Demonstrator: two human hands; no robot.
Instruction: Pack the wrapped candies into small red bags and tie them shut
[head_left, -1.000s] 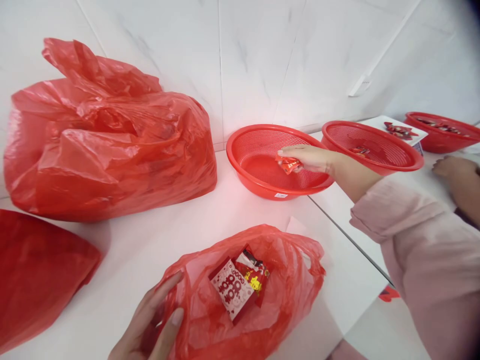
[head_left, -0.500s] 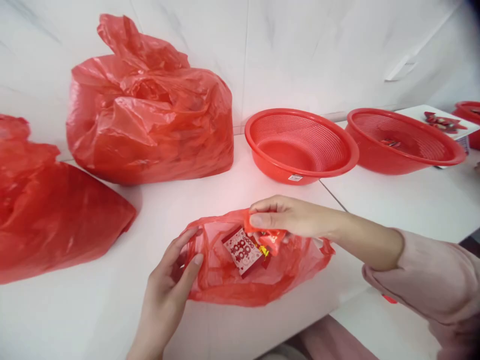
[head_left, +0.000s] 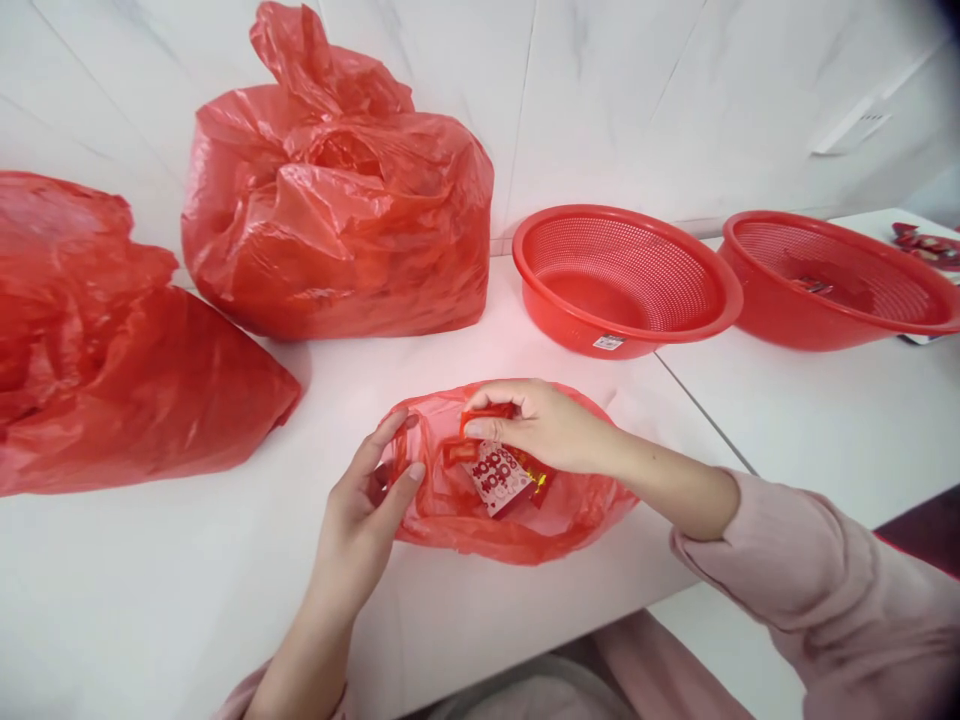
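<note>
A thin red plastic bag [head_left: 517,548] lies spread on the table with its mouth open. My left hand [head_left: 367,500] holds the bag's left rim, thumb and fingers curled about the film. Over the bag's opening is my right hand [head_left: 536,425], its thumb and fingers closed on a small red-wrapped candy [head_left: 491,412]. Just below those fingers a red wrapped piece [head_left: 460,453] shows inside the bag. Beside it lies a white and dark-red printed packet [head_left: 499,482], with a red and gold wrapper [head_left: 538,485] partly under my right hand.
Two bulging red plastic bags [head_left: 337,230] [head_left: 112,370] stand at the left and back. Along the wall are a red mesh basket [head_left: 622,325] and a second red basket [head_left: 817,325] with small items inside. A table seam [head_left: 705,410] runs at right.
My right hand has moved left and lower over the bag's opening. A red wrapped piece now shows beside the printed packet. The camera view has shifted, while my left hand stays at the rim.
</note>
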